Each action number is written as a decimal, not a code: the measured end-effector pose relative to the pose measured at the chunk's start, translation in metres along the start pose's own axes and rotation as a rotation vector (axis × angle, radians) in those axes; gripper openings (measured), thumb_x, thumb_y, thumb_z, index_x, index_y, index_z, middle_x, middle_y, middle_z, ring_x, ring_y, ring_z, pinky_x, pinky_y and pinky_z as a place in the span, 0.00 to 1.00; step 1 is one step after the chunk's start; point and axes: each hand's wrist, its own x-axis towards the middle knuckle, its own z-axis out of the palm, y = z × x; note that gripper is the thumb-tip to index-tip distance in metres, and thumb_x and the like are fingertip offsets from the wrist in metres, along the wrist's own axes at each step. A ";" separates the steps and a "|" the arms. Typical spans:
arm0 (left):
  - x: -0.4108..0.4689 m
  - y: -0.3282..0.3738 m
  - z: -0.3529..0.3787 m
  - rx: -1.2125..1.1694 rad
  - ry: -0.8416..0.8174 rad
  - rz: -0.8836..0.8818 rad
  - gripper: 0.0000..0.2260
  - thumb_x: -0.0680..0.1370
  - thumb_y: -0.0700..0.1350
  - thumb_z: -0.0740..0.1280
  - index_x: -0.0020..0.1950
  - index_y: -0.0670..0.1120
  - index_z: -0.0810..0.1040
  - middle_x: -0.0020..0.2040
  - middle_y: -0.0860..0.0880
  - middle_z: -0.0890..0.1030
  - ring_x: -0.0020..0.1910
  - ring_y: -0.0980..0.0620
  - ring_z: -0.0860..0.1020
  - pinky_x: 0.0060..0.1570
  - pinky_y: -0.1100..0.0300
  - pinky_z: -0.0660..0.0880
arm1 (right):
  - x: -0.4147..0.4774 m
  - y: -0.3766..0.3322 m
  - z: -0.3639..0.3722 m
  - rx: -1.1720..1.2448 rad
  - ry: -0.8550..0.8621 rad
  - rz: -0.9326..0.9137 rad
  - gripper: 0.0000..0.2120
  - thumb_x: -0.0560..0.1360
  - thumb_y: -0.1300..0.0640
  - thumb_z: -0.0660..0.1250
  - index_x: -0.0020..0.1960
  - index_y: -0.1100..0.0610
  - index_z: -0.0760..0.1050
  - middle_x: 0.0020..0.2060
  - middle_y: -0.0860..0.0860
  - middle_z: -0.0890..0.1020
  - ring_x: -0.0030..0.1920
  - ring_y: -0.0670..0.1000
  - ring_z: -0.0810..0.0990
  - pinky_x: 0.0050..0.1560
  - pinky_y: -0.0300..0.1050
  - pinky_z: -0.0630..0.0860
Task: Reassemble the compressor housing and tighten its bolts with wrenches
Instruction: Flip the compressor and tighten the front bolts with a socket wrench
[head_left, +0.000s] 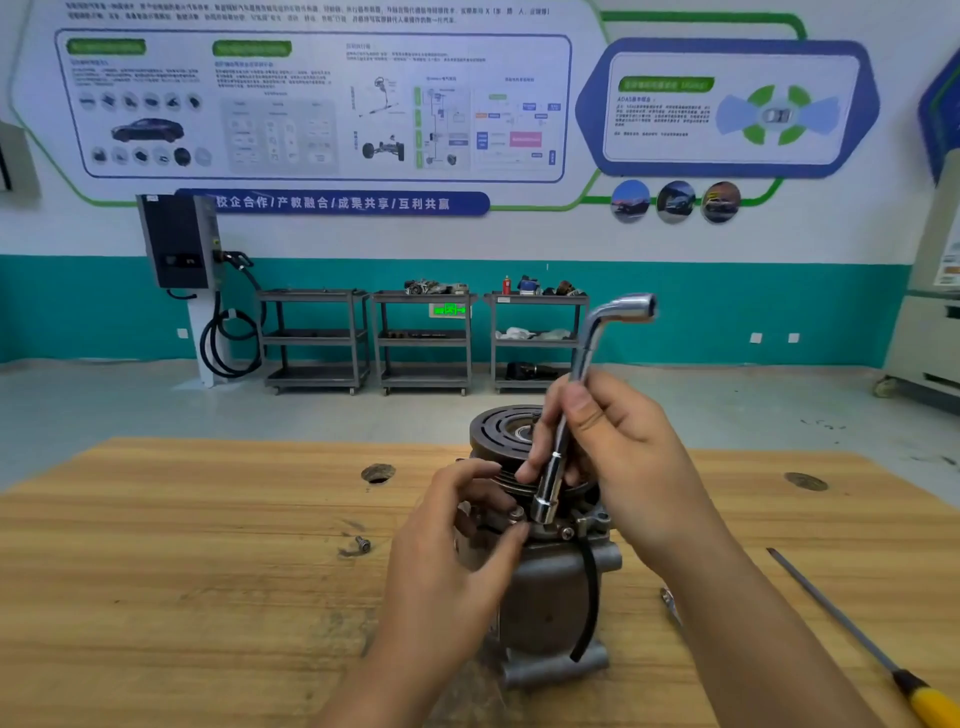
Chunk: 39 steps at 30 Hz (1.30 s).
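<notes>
R hand (615, 441) round 1 socket wrench (583, 358), L hand (447, 561) pinch on 1 bolt (517, 514), 1 compressor (550, 582).

The wrench (583, 358) is glossy chromed metal, the compressor housing (550, 577) matt grey metal (cast-looking), the table (208, 571) scuffed wood.

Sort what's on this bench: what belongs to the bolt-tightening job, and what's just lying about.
In the job:
- compressor
- socket wrench, gripped by the right hand
- left hand, resting by a fitted bolt
- loose bolt on the table, probably still to fit

Lying about:
- yellow-handled screwdriver
- small metal piece near it
- carts at the back
</notes>
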 end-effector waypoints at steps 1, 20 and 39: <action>0.000 0.001 0.000 -0.028 0.004 -0.042 0.22 0.68 0.35 0.75 0.52 0.56 0.73 0.45 0.58 0.80 0.43 0.60 0.78 0.40 0.71 0.70 | 0.002 0.001 0.003 -0.038 -0.013 0.002 0.12 0.75 0.47 0.56 0.41 0.53 0.71 0.30 0.49 0.80 0.34 0.52 0.82 0.29 0.33 0.70; -0.004 0.003 0.005 -0.067 0.038 -0.249 0.17 0.66 0.44 0.75 0.46 0.62 0.76 0.44 0.62 0.78 0.53 0.64 0.73 0.48 0.79 0.63 | 0.007 0.005 0.011 -0.187 0.028 -0.071 0.10 0.78 0.56 0.60 0.41 0.53 0.76 0.33 0.44 0.81 0.37 0.41 0.79 0.35 0.29 0.72; -0.008 0.002 0.007 -0.103 0.083 -0.216 0.16 0.66 0.40 0.75 0.45 0.57 0.76 0.46 0.49 0.79 0.47 0.66 0.77 0.47 0.79 0.64 | 0.009 0.002 -0.005 -0.255 -0.177 -0.002 0.12 0.79 0.65 0.58 0.51 0.51 0.75 0.39 0.46 0.84 0.47 0.41 0.82 0.50 0.31 0.74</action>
